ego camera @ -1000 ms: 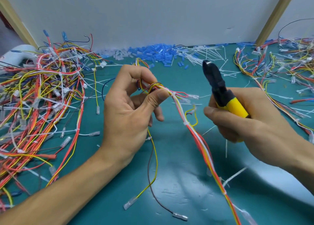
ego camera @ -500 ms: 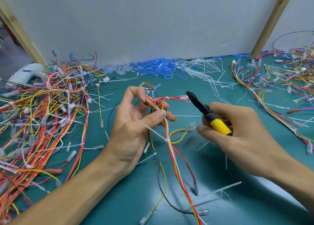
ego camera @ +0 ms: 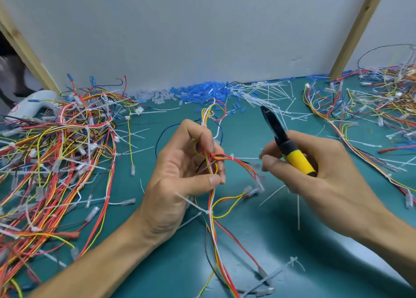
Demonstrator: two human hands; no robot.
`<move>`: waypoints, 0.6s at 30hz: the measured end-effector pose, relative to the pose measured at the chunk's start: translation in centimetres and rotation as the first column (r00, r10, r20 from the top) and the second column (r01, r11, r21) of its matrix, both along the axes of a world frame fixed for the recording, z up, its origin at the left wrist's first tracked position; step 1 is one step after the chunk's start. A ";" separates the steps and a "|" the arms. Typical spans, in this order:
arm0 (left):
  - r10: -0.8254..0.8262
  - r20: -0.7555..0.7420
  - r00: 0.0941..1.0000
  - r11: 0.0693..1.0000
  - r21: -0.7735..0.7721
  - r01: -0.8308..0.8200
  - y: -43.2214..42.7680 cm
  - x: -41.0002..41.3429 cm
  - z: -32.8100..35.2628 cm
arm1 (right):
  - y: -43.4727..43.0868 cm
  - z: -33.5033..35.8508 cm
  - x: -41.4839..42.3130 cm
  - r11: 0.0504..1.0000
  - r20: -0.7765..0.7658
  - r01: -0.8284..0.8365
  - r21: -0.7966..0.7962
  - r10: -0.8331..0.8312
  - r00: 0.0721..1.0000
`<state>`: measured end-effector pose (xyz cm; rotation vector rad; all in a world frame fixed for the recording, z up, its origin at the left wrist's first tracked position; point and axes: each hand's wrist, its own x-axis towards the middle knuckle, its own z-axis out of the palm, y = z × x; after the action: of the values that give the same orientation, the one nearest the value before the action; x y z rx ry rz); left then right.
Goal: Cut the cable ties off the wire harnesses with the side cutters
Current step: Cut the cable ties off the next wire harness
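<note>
The wire harness (ego camera: pixel 213 225) is held up off the teal surface (ego camera: pixel 258 257), its long axis running from the person outward. The left hand (ego camera: pixel 173 174) pinches it mid-length between thumb and curled fingers. A red branch loops sideways out of that pinch, and a white cable tie (ego camera: pixel 231 156) sits on it just beside the left fingertips, on the side facing the right hand (ego camera: pixel 319 169). A second tie (ego camera: pixel 211 212) rings the bundle just below the thumb.

The right hand is wrapped round the yellow grip of the side cutters (ego camera: pixel 284 143), whose black nose points up and away from the harness. I judge it must tip down and across to reach the branch tie. Loose harnesses (ego camera: pixel 56 158) are heaped beyond the left hand.
</note>
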<state>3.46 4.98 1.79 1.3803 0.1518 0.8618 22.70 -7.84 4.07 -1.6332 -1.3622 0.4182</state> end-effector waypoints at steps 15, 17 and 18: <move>0.203 -0.227 0.953 0.955 0.260 -0.142 -0.7 1.0 -0.6 | 0.2 0.3 -0.4 0.969 -0.379 -0.243 0.039 0.239 0.894; 0.290 -0.224 0.930 0.918 0.341 -0.204 -0.6 1.0 -0.9 | 0.0 0.3 -0.5 0.958 -0.366 -0.287 0.027 0.277 0.889; 0.339 -0.214 0.916 0.894 0.377 -0.242 -0.7 1.1 -0.9 | -0.1 0.2 -0.5 0.950 -0.359 -0.311 0.017 0.296 0.885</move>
<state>4.52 4.32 0.87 1.8395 0.4531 0.9741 22.15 -7.90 4.32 -1.2932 -1.3327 0.8920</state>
